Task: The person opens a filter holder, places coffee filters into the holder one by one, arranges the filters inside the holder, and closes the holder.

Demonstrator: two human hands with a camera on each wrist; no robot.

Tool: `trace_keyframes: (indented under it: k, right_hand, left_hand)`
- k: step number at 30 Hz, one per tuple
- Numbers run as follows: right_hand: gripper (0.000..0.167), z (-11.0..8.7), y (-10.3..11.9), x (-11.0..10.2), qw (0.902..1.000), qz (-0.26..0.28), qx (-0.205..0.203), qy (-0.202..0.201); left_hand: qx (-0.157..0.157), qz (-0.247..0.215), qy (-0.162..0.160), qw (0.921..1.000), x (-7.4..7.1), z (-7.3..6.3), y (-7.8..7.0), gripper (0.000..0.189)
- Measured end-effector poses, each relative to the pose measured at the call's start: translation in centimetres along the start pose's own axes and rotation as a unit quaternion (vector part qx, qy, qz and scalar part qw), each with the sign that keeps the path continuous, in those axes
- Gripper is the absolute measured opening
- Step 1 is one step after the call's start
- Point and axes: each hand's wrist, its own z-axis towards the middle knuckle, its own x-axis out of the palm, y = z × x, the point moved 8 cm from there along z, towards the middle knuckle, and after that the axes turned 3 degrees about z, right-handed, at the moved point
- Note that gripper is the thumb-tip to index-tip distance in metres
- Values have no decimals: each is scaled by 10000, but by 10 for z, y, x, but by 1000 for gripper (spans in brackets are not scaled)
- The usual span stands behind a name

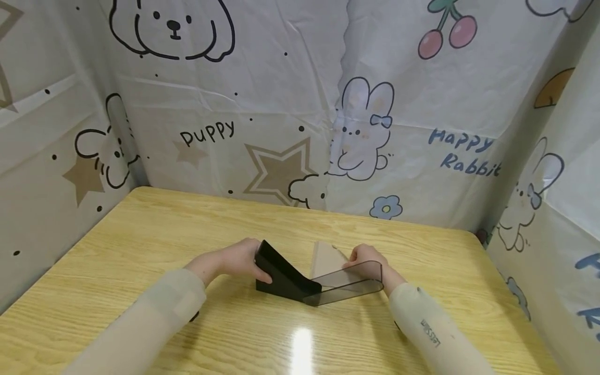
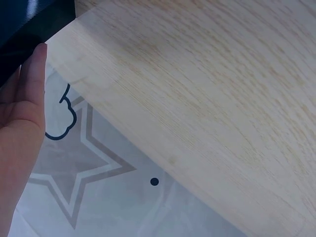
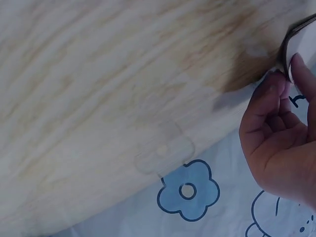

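A black wedge-shaped holder point(image 1: 281, 273) with a see-through grey plastic part point(image 1: 347, 290) stands on the wooden table. My left hand point(image 1: 240, 259) grips its tall left end, thumb across the near face. In the left wrist view, fingers lie against the dark body point(image 2: 34, 37) at the top left corner. Behind the clear part is a flat beige, booklet-like piece point(image 1: 324, 260). My right hand point(image 1: 367, 255) pinches that piece at its right side, partly seen through the plastic. The right wrist view shows thumb and fingers on its dark-edged, pale end point(image 3: 302, 44).
The light wood table point(image 1: 187, 224) has rounded back corners. A printed cloth point(image 1: 281, 94) with cartoon animals, stars and lettering hangs behind it and along both sides. A bright light reflection lies on the table's near part.
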Motion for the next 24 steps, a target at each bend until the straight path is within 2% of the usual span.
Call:
trace_keyframes:
  k: [8, 15, 19, 24]
  right_hand:
    - [20, -3, -1, -8, 9994, -39, 177, -301]
    - [41, 0, -8, -9, 9989, -33, 174, -437]
    - [36, -3, -5, -18, 9976, 193, 35, -670]
    - [18, -7, 0, -30, 9940, 643, -147, -867]
  left_hand:
    - [11, -21, -7, 10000, 0, 1, -1, 27]
    - [69, -42, -17, 10000, 0, 1, -1, 27]
    - [84, -50, -12, 10000, 0, 1, 0, 27]
    - [23, -15, -24, 10000, 0, 0, 2, 27]
